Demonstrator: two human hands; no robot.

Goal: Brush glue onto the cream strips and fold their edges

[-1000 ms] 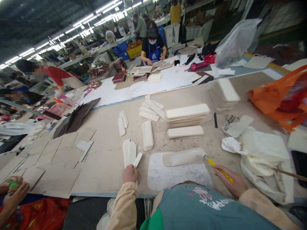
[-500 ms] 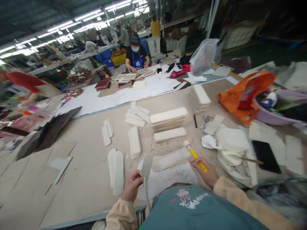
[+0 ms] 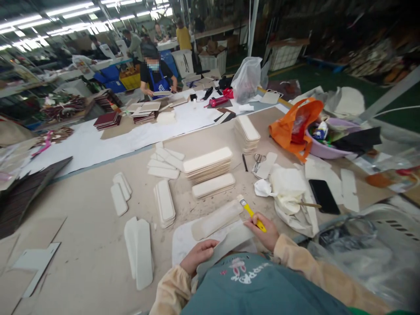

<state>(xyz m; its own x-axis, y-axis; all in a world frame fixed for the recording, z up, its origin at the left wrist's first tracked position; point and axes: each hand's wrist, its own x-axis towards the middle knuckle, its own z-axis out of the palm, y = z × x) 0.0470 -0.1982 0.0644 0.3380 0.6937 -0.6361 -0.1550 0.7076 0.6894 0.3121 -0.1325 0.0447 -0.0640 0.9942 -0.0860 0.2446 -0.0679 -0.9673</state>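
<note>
My left hand (image 3: 199, 257) is closed on one end of a long pale grey strip (image 3: 229, 244), held close to the apron. In my right hand (image 3: 266, 232) is a yellow-handled paintbrush (image 3: 249, 211), its pale bristles pointing away from me. The fingers of that hand also meet the strip's other end. Just beyond, a whitish rounded strip (image 3: 218, 218) lies on a white sheet (image 3: 180, 239). Farther off are a short stack of cream strips (image 3: 213, 185) and a taller stack (image 3: 207, 161). Two pale strips (image 3: 143, 253) overlap left of my left hand.
Scissors (image 3: 259, 161), a crumpled white cloth (image 3: 288, 186) and a black phone (image 3: 324, 197) lie to the right. Behind them are an orange bag (image 3: 292, 127) and a purple basin (image 3: 328, 148). Across the table a masked person (image 3: 159, 78) handles a flat piece.
My view has swung to the right. The strip, upright in my left hand before, now lies tilted across between both hands. My right hand has come to its far end, still with the brush.
</note>
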